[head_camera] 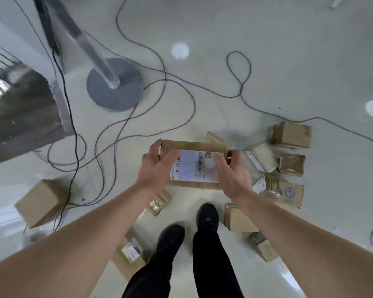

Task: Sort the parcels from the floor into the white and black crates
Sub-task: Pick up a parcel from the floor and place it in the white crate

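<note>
- Hands: two, left hand (157, 166) and right hand (230, 171)
- Held parcel (195, 166): one
- Floor parcels (291, 134): about ten
- Black shoes (207, 216): two
- Stand base (115, 87): one

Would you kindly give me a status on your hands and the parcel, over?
Left hand, right hand grip ends of flat brown cardboard parcel, white label up. Small brown boxes around black shoes; dark looped cable ahead. Crates out of view.

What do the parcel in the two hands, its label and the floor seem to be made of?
Parcel: brown cardboard, matte, likely corrugated by the layered edge at its left end. Label: white paper, printed with barcodes; maybe slightly glossy. Floor: pale and very glossy, it mirrors round lights; probably tile or polished coating.
</note>
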A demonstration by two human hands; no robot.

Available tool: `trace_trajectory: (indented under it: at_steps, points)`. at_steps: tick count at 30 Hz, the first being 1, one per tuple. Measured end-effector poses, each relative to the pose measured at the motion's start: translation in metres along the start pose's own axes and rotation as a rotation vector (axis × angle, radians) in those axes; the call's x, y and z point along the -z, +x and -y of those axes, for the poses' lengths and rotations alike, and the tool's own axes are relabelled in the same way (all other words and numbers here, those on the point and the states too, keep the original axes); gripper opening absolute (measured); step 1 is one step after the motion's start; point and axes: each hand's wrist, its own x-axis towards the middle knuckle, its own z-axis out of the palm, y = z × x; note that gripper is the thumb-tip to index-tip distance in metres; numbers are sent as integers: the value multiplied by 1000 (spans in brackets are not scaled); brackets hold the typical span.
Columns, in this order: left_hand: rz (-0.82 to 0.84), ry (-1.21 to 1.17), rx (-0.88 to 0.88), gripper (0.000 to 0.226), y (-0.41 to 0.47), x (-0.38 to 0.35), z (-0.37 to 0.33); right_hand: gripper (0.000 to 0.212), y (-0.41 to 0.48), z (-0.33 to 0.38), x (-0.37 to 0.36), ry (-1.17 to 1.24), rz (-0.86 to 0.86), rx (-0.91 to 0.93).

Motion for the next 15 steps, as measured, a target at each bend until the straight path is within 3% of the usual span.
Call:
trace_trajectory:
  at_steps: [1, 4, 8, 10, 13, 15]
  points:
    - [30, 48, -23, 70, -20, 3, -16, 49, -23, 11, 19, 18, -40, 0]
    - [106, 151, -155, 9, -104, 8, -77, 55, -92, 40, 73, 91, -162, -10]
    - [241, 199, -328, 14, -198, 2, -126, 53, -185, 57, 141, 236, -324, -42]
    - [340, 226, -391, 67, -235, -9, -146, 51, -226, 54, 170, 334, -411, -44]
    - [410, 279, -492, 51, -286, -31, -165, 53, -281, 39, 207, 453, -523, -72]
    - [478, 312, -522, 68, -320, -50, -173, 47, -317, 23, 230, 513, -607, -89]
